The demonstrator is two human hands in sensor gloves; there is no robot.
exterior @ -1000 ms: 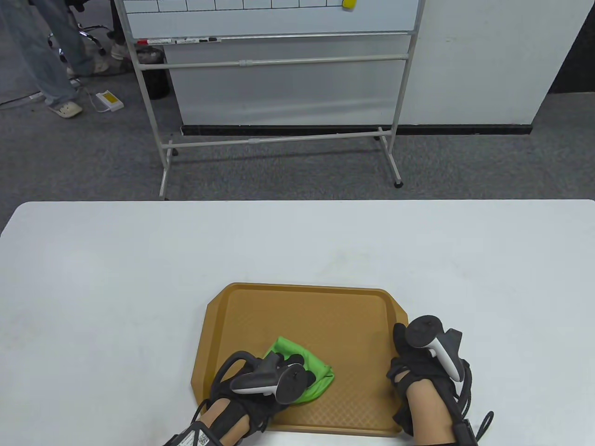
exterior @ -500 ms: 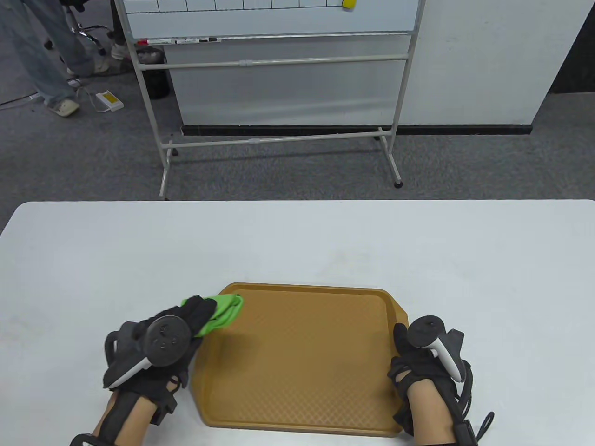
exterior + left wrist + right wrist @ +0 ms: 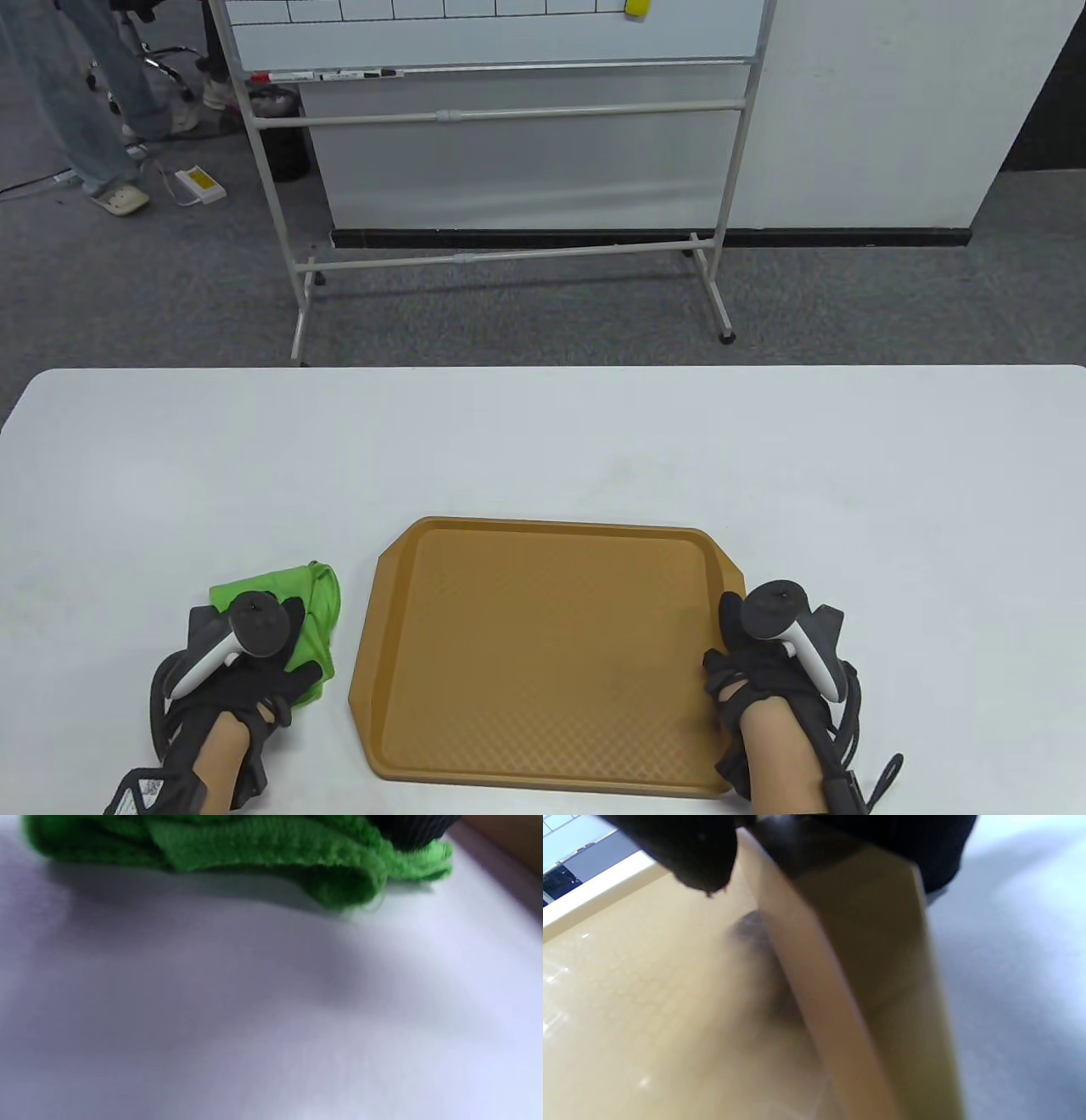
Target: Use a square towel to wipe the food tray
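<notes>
The brown food tray [image 3: 543,654] sat on the white counter [image 3: 543,441], near its front edge. The green towel [image 3: 314,598] lay bunched on the counter just left of the tray — apart from it. The left hand [image 3: 246,671] rested on top of the towel, a gloved fingertip [image 3: 409,832] pressing the cloth down. The right hand [image 3: 764,671] gripped the tray's right rim — thumb inside, fingers [image 3: 941,853] around the outer edge.
</notes>
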